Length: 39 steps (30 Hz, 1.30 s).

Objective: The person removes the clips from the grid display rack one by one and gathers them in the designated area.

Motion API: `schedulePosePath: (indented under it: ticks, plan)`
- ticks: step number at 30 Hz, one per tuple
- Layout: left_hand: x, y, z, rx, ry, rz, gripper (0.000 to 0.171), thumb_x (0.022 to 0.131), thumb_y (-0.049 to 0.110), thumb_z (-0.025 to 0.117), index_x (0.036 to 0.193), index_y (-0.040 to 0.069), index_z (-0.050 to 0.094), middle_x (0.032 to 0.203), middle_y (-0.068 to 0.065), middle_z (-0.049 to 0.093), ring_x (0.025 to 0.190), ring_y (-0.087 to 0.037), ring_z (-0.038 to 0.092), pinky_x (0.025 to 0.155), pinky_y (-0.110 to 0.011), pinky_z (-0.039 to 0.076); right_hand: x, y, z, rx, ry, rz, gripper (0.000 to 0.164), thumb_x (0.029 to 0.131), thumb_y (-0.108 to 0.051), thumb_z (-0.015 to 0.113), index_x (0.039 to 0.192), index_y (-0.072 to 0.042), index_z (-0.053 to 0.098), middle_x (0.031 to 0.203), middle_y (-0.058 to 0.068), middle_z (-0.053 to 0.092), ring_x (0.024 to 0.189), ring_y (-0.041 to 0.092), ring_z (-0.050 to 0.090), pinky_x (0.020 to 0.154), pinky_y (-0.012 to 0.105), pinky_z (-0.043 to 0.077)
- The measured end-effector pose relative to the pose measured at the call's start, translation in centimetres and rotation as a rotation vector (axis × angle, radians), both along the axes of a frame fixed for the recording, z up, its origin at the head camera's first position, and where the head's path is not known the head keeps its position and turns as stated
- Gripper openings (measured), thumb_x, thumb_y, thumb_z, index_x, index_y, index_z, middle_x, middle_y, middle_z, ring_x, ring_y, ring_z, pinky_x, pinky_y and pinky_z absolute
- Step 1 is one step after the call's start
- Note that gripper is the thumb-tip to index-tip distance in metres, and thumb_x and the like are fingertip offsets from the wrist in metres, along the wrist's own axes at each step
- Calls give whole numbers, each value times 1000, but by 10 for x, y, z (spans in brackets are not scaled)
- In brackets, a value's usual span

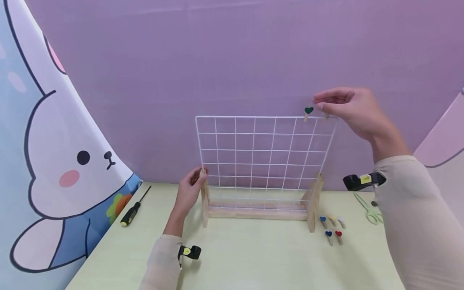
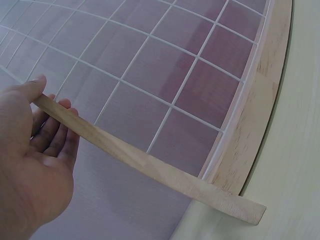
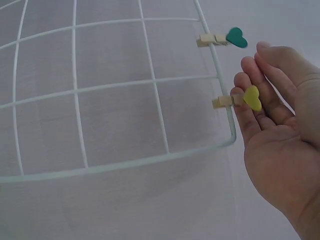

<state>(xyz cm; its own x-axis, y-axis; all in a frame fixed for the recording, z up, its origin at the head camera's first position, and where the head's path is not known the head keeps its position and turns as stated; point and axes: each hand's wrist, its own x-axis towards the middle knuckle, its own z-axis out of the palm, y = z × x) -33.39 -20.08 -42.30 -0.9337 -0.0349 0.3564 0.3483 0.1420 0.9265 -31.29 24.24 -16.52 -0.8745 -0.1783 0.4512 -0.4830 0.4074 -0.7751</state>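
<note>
A white wire grid (image 1: 255,150) stands upright in a wooden base (image 1: 257,215). My left hand (image 1: 189,188) grips the top of the base's left wooden upright (image 2: 145,162), thumb on one side and fingers on the other. Two small wooden clothespins are clipped on the grid's top wire near its right corner, one with a green heart (image 3: 236,38), one with a yellow heart (image 3: 252,98). Beside them is my right hand (image 3: 277,107), its fingers behind the yellow-heart clothespin and its thumb apart from both. Nothing is pinched in it.
Several loose heart clothespins, among them a red one (image 1: 338,234) and a blue one (image 1: 328,235), lie right of the base. Green-handled scissors (image 1: 373,216) rest further right, partly behind my sleeve. A screwdriver (image 1: 132,211) lies at the table's left. A purple cloth (image 1: 174,80) hangs behind.
</note>
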Motion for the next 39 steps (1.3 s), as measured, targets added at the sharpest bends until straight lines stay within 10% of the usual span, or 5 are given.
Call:
schedulePosePath:
  ticks: [39]
  plan:
    - [-7, -2, -6, -13, -7, 8, 42, 102, 34, 67, 138, 13, 65, 135, -12, 68, 118, -13, 64, 97, -15, 53, -5, -21, -9, 139, -24, -155, 23, 93, -31, 78, 113, -21, 81, 102, -23, 71, 99, 11, 53, 76, 24, 43]
